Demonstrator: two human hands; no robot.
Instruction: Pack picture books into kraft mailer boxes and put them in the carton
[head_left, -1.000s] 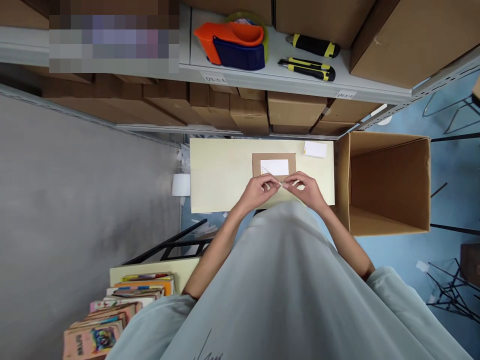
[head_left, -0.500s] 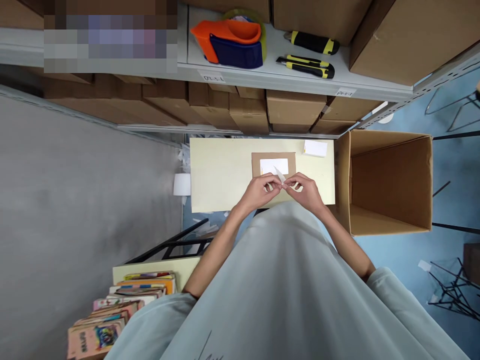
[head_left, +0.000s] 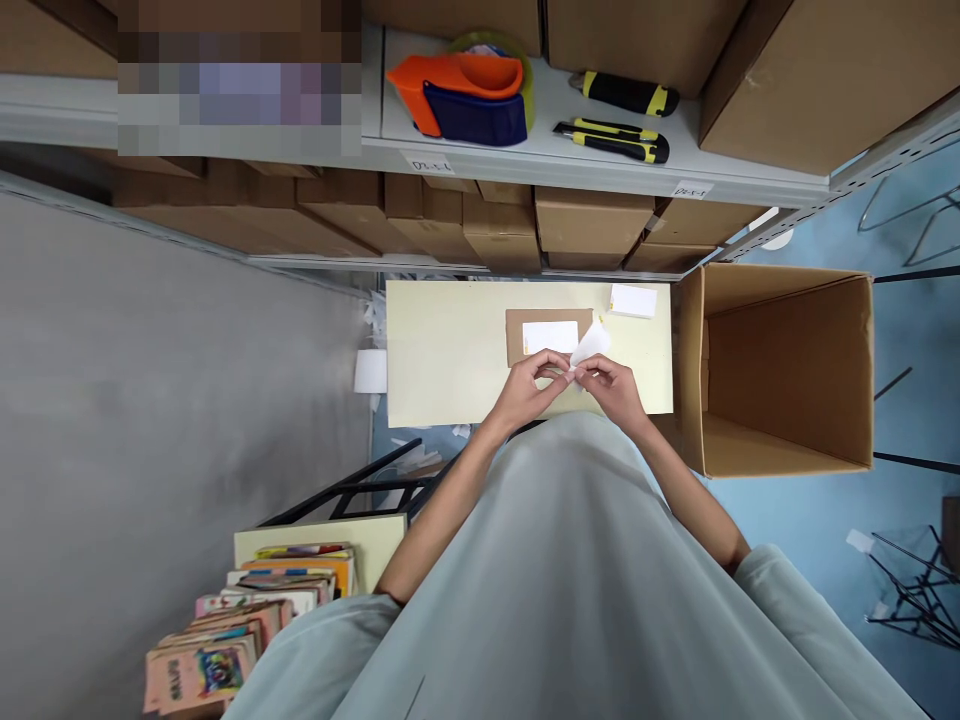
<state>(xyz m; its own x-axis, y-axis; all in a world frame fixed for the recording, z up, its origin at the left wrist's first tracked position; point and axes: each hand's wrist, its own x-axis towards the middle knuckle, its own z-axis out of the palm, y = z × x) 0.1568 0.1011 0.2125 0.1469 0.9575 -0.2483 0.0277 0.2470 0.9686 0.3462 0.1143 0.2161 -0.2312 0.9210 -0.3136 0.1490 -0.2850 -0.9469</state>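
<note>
Between my fingertips is a small white paper label [head_left: 591,342], held at its lower edge just above the table's near side. My left hand [head_left: 536,384] pinches it from the left, its fingers closed. From the right, my right hand [head_left: 611,386] pinches the same edge with thumb and forefinger. Just beyond my hands a flat brown cardboard piece [head_left: 514,346] lies on the pale yellow table [head_left: 442,350]. It bears a white label [head_left: 550,337] on its top. A stack of white labels [head_left: 633,300] sits at the table's far right corner.
A large open cardboard box [head_left: 787,390] stands against the table's right end. Above the far edge, a grey shelf [head_left: 615,175] carries an orange and blue tape dispenser [head_left: 465,95], utility knives [head_left: 626,93] and cartons. Books [head_left: 202,670] are stacked at lower left.
The label in my fingers has swung to the right and now shows its broad white face instead of a narrow edge. Both hands remain close together, slightly shifted right.
</note>
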